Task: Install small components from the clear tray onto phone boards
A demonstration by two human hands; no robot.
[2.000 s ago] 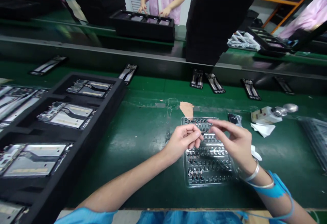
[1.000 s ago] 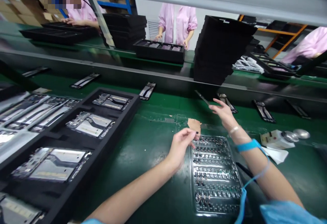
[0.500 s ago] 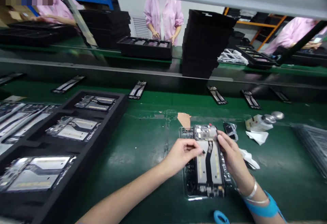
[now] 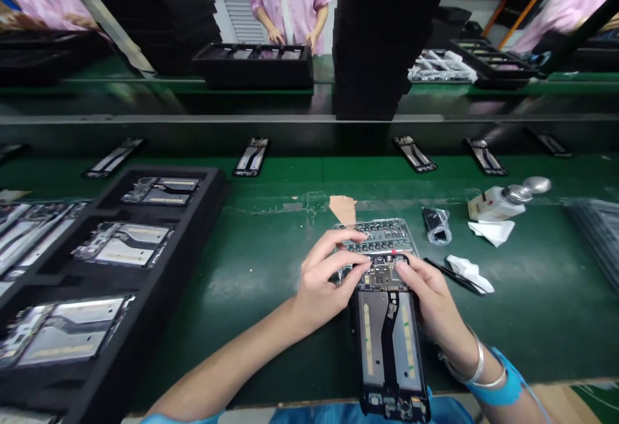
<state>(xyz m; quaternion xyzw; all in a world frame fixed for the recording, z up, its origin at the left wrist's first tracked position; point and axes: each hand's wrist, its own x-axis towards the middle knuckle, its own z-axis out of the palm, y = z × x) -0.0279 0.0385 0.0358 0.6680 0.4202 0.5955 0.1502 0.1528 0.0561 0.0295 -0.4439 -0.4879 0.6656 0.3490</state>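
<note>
An open phone frame (image 4: 366, 340), with its circuit board at the top and a black ribbon cable down the middle, is tilted near the table's front edge. My right hand (image 4: 438, 301) grips its upper right side, thumb over the board. At the upper left corner, my left hand (image 4: 322, 276) pinches thumb and index finger together against the phone; what is between the fingertips is too small to make out. Behind the phone lies a clear plastic tray (image 4: 394, 234) with rows of small dark parts, partly covered by my left fingers.
A black foam tray (image 4: 193, 243) with several phone frames stands at left. Right of my hands lie black tweezers (image 4: 452, 274), a white wipe (image 4: 469, 269), a bagged black item (image 4: 436, 225) and a white pump bottle (image 4: 498, 203). More phone frames (image 4: 251, 156) line the back.
The phone has come off the plastic tray toward me, uncovering the tray's rows. My left hand moved from above the phone's middle, with a small black piece, to its upper left corner.
</note>
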